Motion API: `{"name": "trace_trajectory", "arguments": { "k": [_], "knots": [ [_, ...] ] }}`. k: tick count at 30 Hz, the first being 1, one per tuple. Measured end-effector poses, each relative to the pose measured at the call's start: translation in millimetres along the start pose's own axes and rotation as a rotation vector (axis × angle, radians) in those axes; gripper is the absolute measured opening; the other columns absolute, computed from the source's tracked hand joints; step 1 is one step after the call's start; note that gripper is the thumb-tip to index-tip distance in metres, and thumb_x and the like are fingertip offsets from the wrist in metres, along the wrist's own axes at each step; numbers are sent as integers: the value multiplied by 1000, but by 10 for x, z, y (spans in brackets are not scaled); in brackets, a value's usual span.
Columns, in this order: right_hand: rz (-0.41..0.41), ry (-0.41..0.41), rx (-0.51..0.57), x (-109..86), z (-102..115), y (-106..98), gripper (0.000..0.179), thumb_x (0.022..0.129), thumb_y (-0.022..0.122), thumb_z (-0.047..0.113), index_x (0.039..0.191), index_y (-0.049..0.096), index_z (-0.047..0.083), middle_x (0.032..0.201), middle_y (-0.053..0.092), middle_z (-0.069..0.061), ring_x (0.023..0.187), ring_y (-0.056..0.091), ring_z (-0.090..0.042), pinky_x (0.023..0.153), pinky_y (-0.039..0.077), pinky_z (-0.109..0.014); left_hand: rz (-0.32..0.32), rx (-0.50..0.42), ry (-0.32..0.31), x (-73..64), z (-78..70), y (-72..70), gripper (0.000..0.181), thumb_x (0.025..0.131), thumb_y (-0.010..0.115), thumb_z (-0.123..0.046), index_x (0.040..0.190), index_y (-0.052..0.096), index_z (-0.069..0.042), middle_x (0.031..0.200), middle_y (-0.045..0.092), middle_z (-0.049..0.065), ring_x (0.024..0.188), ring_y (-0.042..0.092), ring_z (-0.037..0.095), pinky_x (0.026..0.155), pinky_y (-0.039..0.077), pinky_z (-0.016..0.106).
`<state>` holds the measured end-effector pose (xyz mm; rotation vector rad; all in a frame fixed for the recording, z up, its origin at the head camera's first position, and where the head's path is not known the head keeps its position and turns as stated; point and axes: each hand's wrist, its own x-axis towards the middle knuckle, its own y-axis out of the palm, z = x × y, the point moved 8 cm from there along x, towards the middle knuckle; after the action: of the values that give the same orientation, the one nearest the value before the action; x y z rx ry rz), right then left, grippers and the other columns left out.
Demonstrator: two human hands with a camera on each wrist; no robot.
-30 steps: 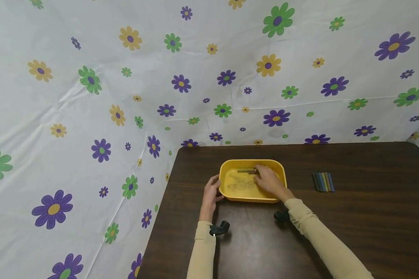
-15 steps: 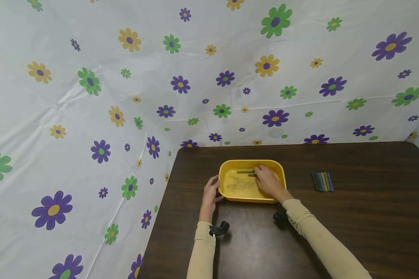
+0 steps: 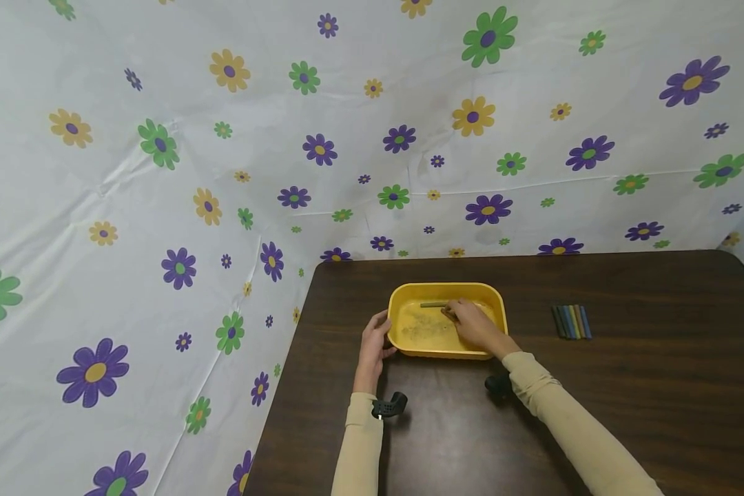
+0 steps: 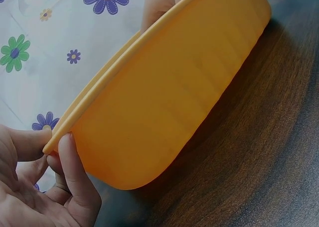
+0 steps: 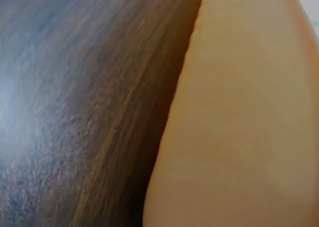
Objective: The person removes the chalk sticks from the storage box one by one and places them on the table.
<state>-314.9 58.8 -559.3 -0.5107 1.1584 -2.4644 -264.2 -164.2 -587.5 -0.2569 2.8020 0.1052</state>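
A yellow plastic tub [image 3: 424, 339] sits on the table, its floor smudged with dark dust. My left hand [image 3: 374, 342] pinches the tub's left rim between thumb and fingers, as the left wrist view confirms with the hand [image 4: 50, 192] at the tub's corner [image 4: 129, 122]. Inside the tub, my right hand [image 3: 476, 326] pinches a short brown chalk stick [image 3: 449, 315], partly covered by the fingers. An olive-green chalk stick [image 3: 431, 304] lies just behind it, near the back wall. In the right wrist view only the tub's outer wall [image 5: 234, 117] shows; the hand is hidden.
Several chalk sticks [image 3: 572, 322] in dark green, blue, yellow and brown lie side by side in a row right of the tub. The dark wooden table [image 3: 657, 386] backs onto a white flowered cloth [image 3: 347, 117], which also hangs along the left side.
My right fingers have shifted slightly left and toward me in the tub, and the brown chalk stick has tilted in their grip. The left hand stays on the rim.
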Motion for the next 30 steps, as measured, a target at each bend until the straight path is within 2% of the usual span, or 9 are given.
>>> {"name": "trace_trajectory", "arguments": {
  "k": [3, 7, 10, 12, 18, 25, 30],
  "knots": [
    [28, 33, 83, 11, -48, 14, 27, 95, 60, -11, 122, 64, -9, 103, 67, -21, 93, 66, -37, 83, 56, -52, 3, -2, 2, -3, -14, 1, 41, 108, 57, -26, 146, 58, -11, 115, 65, 21, 78, 62, 19, 59, 53, 24],
    [12, 25, 195, -8, -49, -34, 39, 89, 60, -14, 128, 62, -11, 101, 70, -21, 91, 68, -35, 80, 56, -50, 6, -6, 6, -3, -23, 2, 40, 108, 57, -25, 146, 58, -11, 114, 65, 22, 77, 63, 18, 58, 53, 24],
    [20, 37, 251, -19, -42, -73, 45, 90, 60, -13, 134, 59, -11, 101, 70, -22, 91, 68, -34, 79, 56, -49, 5, -5, 9, -6, -24, 2, 40, 108, 57, -26, 146, 59, -11, 115, 65, 22, 78, 63, 19, 58, 53, 24],
    [49, 79, 288, -16, -68, -69, 48, 93, 60, -12, 140, 55, -11, 104, 70, -23, 93, 67, -36, 80, 55, -50, 5, -5, 8, -9, -23, 2, 40, 108, 57, -26, 145, 59, -11, 115, 64, 22, 78, 63, 19, 58, 53, 24],
    [74, 131, 404, -32, -120, -76, 52, 94, 60, -11, 145, 51, -9, 104, 69, -23, 89, 66, -31, 75, 55, -44, 5, -5, 8, -3, -7, -1, 40, 108, 57, -26, 145, 59, -11, 115, 65, 22, 77, 63, 19, 58, 53, 24],
    [86, 196, 598, -63, -133, -127, 54, 96, 58, -10, 149, 44, -10, 115, 62, -33, 101, 63, -40, 80, 58, -48, 3, -4, 2, -2, 0, 0, 40, 108, 58, -26, 145, 59, -11, 116, 64, 22, 77, 62, 19, 58, 53, 24],
    [71, 276, 750, -100, -206, -213, 58, 99, 56, -8, 154, 36, -8, 123, 54, -37, 104, 62, -47, 85, 58, -54, 0, -6, 5, 12, 5, -8, 41, 107, 58, -26, 145, 59, -10, 114, 64, 21, 77, 62, 18, 58, 53, 24]
  ]
}}
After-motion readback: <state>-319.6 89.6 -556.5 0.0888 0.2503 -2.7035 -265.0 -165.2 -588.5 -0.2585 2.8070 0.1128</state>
